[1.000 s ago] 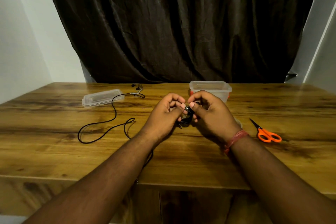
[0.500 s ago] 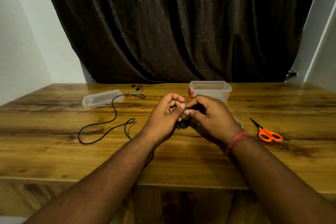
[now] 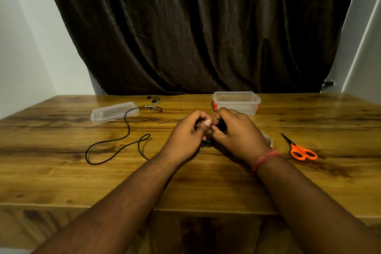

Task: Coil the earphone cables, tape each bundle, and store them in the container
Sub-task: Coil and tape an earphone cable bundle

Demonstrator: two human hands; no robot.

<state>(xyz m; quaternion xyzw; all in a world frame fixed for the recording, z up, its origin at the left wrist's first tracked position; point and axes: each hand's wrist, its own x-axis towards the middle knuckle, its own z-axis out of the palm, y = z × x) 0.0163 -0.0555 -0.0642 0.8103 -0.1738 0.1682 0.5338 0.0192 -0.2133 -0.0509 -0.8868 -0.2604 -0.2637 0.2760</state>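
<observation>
Lowered slightly since the earlier frame, left hand (image 3: pixel 186 134) and right hand (image 3: pixel 235 130) together pinch the coil (image 3: pixel 207 142), scissors (image 3: pixel 300 149) lying right of them.

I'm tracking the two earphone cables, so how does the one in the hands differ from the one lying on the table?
The coiled earphone cable is gathered tight, gripped between the left hand and right hand; the loose earphone cable sprawls in open loops on the wooden table, untouched. Both are thin and black.
</observation>
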